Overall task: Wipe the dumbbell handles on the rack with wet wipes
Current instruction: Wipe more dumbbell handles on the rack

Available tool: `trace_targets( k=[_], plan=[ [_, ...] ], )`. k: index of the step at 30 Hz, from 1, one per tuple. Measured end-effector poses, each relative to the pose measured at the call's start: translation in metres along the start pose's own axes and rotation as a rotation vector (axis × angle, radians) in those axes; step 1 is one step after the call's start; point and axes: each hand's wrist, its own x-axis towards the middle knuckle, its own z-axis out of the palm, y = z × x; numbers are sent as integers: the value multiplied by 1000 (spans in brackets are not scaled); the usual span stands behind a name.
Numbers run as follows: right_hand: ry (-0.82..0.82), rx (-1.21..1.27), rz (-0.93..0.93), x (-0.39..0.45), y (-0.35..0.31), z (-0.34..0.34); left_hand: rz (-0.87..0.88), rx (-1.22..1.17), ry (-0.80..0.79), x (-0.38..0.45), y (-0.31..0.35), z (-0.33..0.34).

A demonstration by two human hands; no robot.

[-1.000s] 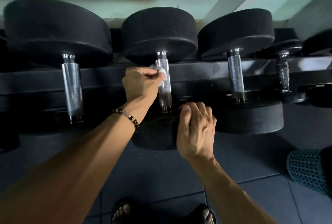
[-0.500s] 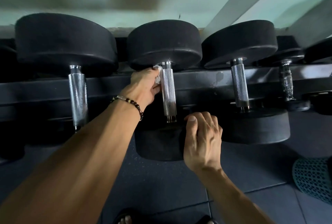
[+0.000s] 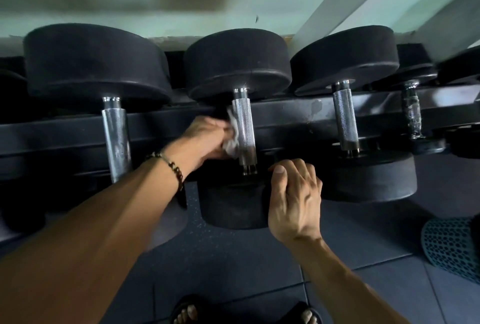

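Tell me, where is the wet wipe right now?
The wet wipe sits mid-frame in the left hand, pressed against the left side of the middle dumbbell handle.

left hand (image 3: 205,136) pressing wipe (image 3: 232,138), dumbbell handle (image 3: 244,131)

We count four dumbbells on the rack (image 3: 285,113), their handles at (image 3: 117,139), (image 3: 244,126), (image 3: 345,118) and (image 3: 411,110); one crumpled wet wipe (image 3: 232,139); two hands (image 3: 205,136) (image 3: 293,204); one beaded bracelet (image 3: 171,166); two sandalled feet (image 3: 187,310) (image 3: 306,314).
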Motion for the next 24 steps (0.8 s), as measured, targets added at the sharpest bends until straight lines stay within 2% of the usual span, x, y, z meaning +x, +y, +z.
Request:
trace_targets(
  k=[2,3,4,7,9,12,16,19,22,24],
  plan=[
    [-4,3,15,0,-1,0,14,345,-79,-10,-14,-3],
    [-4,3,20,0,-1,0,51,407,-80,-13,-15,-2],
    [-4,0,21,0,-2,0,78,384,-70,-12,-12,-2],
    [-3,-4,28,1,-3,-1,57,90,53,-7,6,0],
    [-13,-12,34,1,-3,-1,103,238,65,-8,7,3],
    [-15,-15,37,0,-3,-1,167,438,-24,-20,-8,7],
    [-23,-32,53,0,-4,0,193,450,-33,-27,-17,5],
    [-13,-26,47,0,-5,-1,86,290,9,-19,-13,7],
    [-24,-13,53,0,-5,0,16,551,-101,-13,-17,5],
    [-25,-13,56,1,-5,-1,37,625,-160,-16,-17,1]
  ],
)
